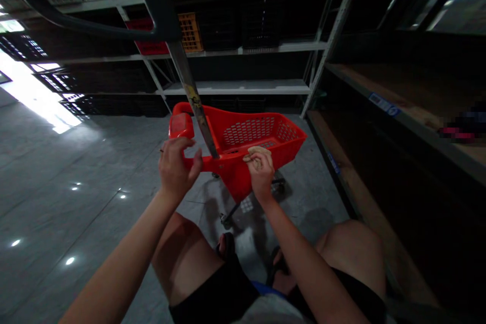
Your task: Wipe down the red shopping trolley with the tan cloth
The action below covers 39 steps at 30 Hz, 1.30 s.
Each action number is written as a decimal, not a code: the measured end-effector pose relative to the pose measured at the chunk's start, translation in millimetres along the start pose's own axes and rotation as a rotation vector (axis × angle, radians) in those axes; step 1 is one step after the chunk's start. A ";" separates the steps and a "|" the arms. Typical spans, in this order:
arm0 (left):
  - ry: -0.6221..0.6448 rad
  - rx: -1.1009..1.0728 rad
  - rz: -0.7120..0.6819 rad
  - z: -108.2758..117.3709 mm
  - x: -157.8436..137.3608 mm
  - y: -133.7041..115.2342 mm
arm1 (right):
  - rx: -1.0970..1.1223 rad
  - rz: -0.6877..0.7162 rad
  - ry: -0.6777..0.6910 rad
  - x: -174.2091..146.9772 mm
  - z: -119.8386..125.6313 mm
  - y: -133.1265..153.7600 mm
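A red plastic shopping cart point(237, 172) with a perforated basket stands before my knees. My left hand point(175, 168) curls round the red frame at its left end, just below a red panel point(180, 124), with the thumb apart from the fingers. In my right hand point(262, 174) a beige folded cloth point(261, 152) is pinched against the cart's near rim. A worn metal bar point(192, 93) with yellowish marks slants down from a dark looped handle point(161, 5) to the cart's near side, between my hands.
White metal shelving point(261, 50) at the back holds several crates, including an orange crate point(190, 32). Wooden shelves with dark edges point(383, 104) run close along the right. Light glares on the grey floor point(87, 172) at the left. My knees flank the cart.
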<state>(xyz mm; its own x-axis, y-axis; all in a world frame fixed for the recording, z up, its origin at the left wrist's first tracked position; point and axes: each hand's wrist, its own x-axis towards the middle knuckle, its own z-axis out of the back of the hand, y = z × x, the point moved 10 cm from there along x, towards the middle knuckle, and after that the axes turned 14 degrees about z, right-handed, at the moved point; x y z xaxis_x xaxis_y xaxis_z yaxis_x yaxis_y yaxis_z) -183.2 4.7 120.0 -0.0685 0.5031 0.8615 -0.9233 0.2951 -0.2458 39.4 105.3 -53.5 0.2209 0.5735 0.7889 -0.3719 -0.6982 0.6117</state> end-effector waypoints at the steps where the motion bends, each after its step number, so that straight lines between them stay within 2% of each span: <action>1: 0.037 0.009 0.119 -2.2 5.4 11.6 | 0.000 0.006 0.021 -7.3 -2.2 -0.5; 4: 0.364 0.195 0.330 -39.7 9.2 24.2 | -0.007 -0.001 0.104 -41.8 -3.5 -9.1; 7: 0.613 0.450 0.356 -66.0 1.1 21.1 | -0.013 -0.006 0.121 -55.4 1.9 -5.1; 10: 0.680 0.508 0.281 -73.2 -3.9 9.9 | 0.008 0.014 0.091 -28.2 -1.3 32.2; 14: 0.651 0.511 0.224 -74.6 -8.0 -0.7 | 0.129 0.130 0.116 26.5 -22.4 109.1; 16: 0.638 0.505 0.219 -76.1 -9.5 -4.7 | 0.154 0.160 0.115 40.2 -25.7 126.8; 19: 0.624 0.484 0.217 -77.8 -10.2 -10.2 | 0.090 0.127 0.121 37.4 -20.3 109.3; 22: 0.624 0.475 0.210 -78.9 -10.1 -13.4 | -0.066 0.121 0.243 19.9 -19.1 71.4; 24: 0.614 0.475 0.207 -78.5 -9.3 -14.2 | -0.134 0.148 0.297 9.7 -19.0 55.8; 26: 0.603 0.479 0.210 -77.5 -8.8 -14.1 | -0.125 0.182 0.303 4.2 -19.8 55.8; 31: 0.567 0.486 0.209 -75.2 -9.4 -13.4 | 0.009 0.303 0.372 5.6 -33.6 90.4; 33: 0.553 0.488 0.206 -75.1 -9.9 -11.6 | -0.005 0.344 0.421 10.3 -32.6 87.0; 36: 0.551 0.483 0.201 -76.6 -10.9 -7.8 | -0.046 0.361 0.488 24.4 -18.8 43.4; 39: 0.556 0.482 0.209 -77.4 -11.0 -5.5 | -0.102 0.266 0.454 48.9 6.9 -29.4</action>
<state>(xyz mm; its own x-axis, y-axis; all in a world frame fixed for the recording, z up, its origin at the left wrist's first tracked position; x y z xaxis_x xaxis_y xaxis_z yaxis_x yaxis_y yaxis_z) -148.2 60.4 77.4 -0.1777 0.8820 0.4365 -0.9835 -0.1743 -0.0481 67.4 150.9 -32.5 -0.2966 0.5253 0.7975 -0.4522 -0.8128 0.3672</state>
